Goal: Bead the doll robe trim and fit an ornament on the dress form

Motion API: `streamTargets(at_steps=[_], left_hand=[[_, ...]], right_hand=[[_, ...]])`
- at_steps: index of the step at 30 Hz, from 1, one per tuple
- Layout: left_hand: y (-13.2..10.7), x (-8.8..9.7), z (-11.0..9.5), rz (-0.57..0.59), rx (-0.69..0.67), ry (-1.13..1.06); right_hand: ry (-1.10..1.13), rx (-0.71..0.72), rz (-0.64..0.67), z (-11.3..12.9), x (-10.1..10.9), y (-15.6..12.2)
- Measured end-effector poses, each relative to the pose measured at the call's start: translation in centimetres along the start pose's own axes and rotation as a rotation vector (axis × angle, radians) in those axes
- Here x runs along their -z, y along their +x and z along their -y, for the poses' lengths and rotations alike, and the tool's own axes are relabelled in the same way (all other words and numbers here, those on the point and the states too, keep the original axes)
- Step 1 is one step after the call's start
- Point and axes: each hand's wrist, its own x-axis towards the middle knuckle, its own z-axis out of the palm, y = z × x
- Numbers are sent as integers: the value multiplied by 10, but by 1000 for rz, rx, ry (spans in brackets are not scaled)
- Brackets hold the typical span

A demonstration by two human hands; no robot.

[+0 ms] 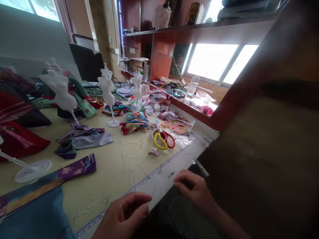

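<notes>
The left grip [122, 215] and right grip [193, 189] are hovering half-curled and apparently released at the desk's [99, 186] near edge, with pearl strands [126, 162] lying within reach and yellow-and-red scissors [163, 139] waiting beyond them

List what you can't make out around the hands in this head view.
Head view:
- Left hand: wrist cut off by the bottom edge.
- Right hand: too small to tell whether it pinches anything.
- Beaded strips on the mat: beads too small to count.
- Red garment: cut off by the left edge.
</notes>
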Motion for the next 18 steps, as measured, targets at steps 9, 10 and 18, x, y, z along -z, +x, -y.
streamTargets(at_steps=[9,10,18], left_hand=[[103,-81,-36,97,-632,743],[116,-90,-38,83,-694,841],[184,-150,-57,114,-738,1089]], right_hand=[[339,-499,-388,-66,52,-19],[370,-524,-418,-71,53,-20],[458,-565,-473,-85,54,-25]])
